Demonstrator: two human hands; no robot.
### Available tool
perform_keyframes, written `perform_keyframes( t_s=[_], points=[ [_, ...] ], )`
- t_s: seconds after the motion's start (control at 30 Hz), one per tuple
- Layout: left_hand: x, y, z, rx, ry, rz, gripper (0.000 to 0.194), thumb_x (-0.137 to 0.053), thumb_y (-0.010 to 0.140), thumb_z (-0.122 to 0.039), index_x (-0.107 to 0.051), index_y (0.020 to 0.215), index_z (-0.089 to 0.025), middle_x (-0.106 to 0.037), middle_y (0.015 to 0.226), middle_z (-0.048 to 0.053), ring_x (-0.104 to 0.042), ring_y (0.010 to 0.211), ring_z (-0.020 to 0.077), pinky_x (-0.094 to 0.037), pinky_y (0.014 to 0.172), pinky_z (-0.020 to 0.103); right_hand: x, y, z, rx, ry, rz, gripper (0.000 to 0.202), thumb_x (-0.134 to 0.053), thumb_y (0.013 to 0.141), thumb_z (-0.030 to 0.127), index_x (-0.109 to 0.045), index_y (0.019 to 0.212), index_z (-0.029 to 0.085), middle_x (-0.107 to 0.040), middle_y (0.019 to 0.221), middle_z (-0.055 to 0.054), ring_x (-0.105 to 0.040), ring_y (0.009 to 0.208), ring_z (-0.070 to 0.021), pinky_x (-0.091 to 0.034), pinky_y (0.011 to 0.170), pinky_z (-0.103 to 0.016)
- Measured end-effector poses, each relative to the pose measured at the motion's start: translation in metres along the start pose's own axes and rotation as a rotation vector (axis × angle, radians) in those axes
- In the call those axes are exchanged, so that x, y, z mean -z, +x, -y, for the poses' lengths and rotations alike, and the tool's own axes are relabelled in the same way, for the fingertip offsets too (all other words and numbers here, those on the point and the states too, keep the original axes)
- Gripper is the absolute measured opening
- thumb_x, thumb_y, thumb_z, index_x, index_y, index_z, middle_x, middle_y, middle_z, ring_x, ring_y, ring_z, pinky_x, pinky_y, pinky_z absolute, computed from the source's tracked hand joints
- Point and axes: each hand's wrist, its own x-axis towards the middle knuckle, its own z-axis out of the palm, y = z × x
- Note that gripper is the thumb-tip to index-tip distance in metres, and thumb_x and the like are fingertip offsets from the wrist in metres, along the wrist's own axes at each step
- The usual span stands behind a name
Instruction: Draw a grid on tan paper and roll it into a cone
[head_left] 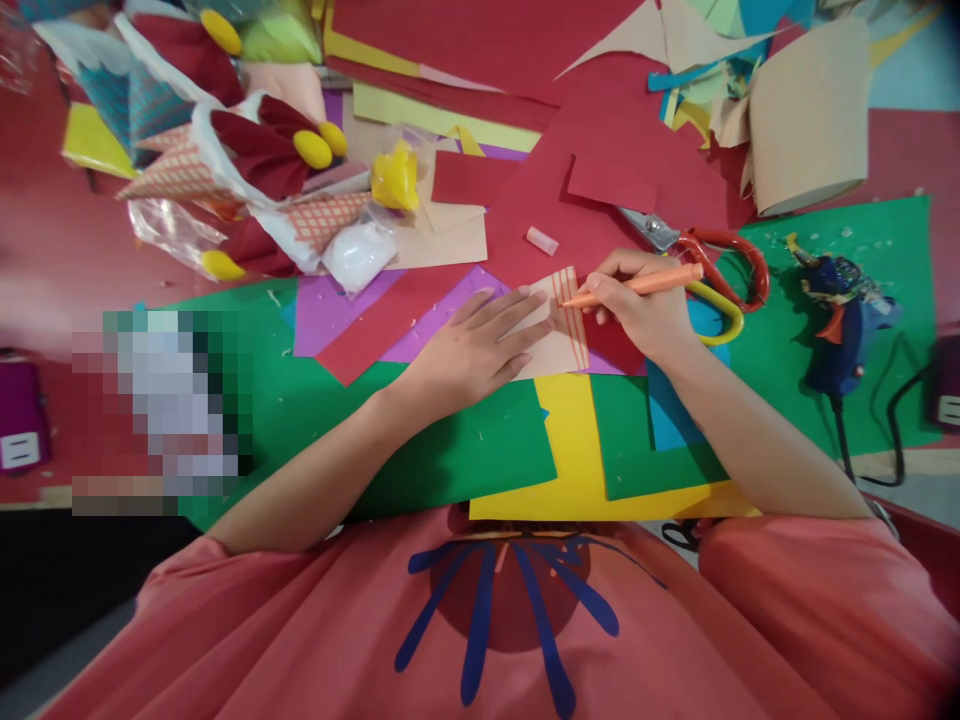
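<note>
A small cream paper piece (534, 352) lies in front of me, with orange stripes along its right end. My left hand (487, 340) rests flat on it, fingers spread towards the stripes. An orange marker (660, 280) is pinched in my right hand (630, 305), its tip touching the striped part. The marker's pale orange cap (541, 240) lies loose just beyond the paper. Close to my right hand are red-handled scissors (724, 265), and a yellow handle loop (724, 315) shows below them. Under the paper are purple, red and green sheets.
A blue glue gun (840, 330) with its cord lies at right on a green sheet (892, 260). A beige paper cup shape (810, 120) stands at back right. Paper cones with patterned wraps (184, 165) and a yellow plastic-wrapped lump (396, 175) crowd the back left. Red sheets (465, 40) cover the back.
</note>
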Motion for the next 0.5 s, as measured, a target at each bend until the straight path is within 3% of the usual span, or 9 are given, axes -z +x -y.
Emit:
perform_keyframes(
  t_s=[0.2, 0.5],
  points=[
    [-0.0021, -0.0004, 0.0015, 0.026, 0.018, -0.041, 0.041, -0.037, 0.101, -0.027, -0.049, 0.138, -0.018, -0.041, 0.152, 0.012, -0.036, 0.143, 0.0278, -0.033, 0.115, 0.05, -0.0008, 0.0001, -0.0029, 0.025, 0.02, -0.042, 0.022, -0.06, 0.085, 0.025, -0.058, 0.064, 0.018, -0.058, 0.052, 0.005, -0.05, 0.045, -0.0064, -0.038, 0.048, -0.023],
    [-0.0019, 0.0003, 0.0035, 0.038, -0.002, -0.038, 0.042, -0.038, 0.1, -0.028, -0.047, 0.139, -0.016, -0.044, 0.15, 0.012, -0.039, 0.141, 0.0262, -0.035, 0.115, 0.05, -0.0013, -0.0017, 0.0023, 0.036, -0.084, -0.008, 0.025, -0.06, 0.086, 0.03, -0.058, 0.064, 0.019, -0.056, 0.051, 0.004, -0.051, 0.049, -0.0087, -0.039, 0.052, -0.025]
  ],
)
